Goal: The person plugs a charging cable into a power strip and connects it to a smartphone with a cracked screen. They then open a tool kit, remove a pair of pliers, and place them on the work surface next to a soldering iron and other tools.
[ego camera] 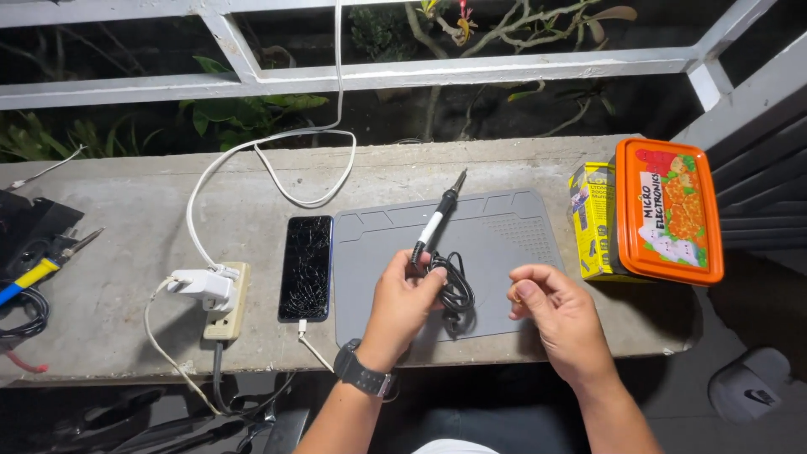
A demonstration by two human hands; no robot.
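Soldering iron (435,220): slim black handle with a white band and a dark metal tip. Held at the lower end of the handle, tilted, tip pointing up and away to the right. It sits above the left half of a grey work mat. Its black cord (454,290) hangs in a loose coiled bundle just below the handle, over the mat.

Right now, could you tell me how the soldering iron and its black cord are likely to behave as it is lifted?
The soldering iron is a slim, straight rod, so it probably stays stiff and feels light; the left hand holds it alone by the handle end. Its black cord hangs in a bundled coil and looks floppy, likely to swing or snag. The round body may roll on the grey mat.
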